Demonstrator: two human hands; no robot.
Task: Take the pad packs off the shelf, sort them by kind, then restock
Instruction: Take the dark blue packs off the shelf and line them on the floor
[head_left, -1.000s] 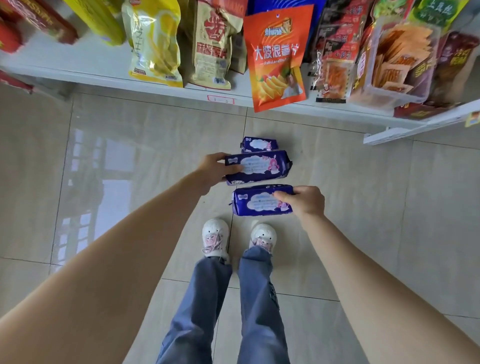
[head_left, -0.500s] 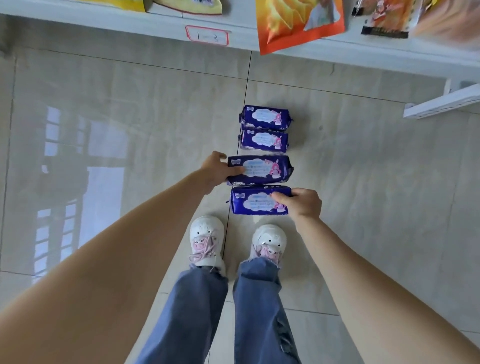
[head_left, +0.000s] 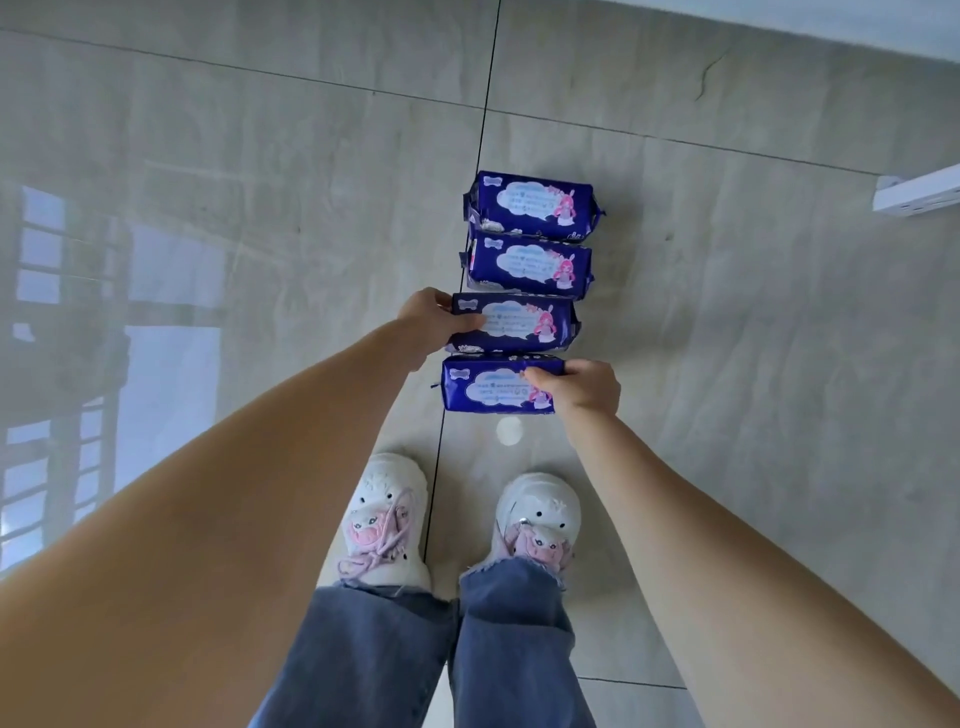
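Grasping one pad pack each, I am holding my left grip (head_left: 434, 322) on the third pack (head_left: 514, 322) and my right grip (head_left: 582, 387) on the nearest pack (head_left: 493, 387), over the floor (head_left: 260, 156). Two packs (head_left: 530, 234) are lying ahead, touching. Glossy film is looking slippery; either soft, oblong pack could slide out and land skewed.
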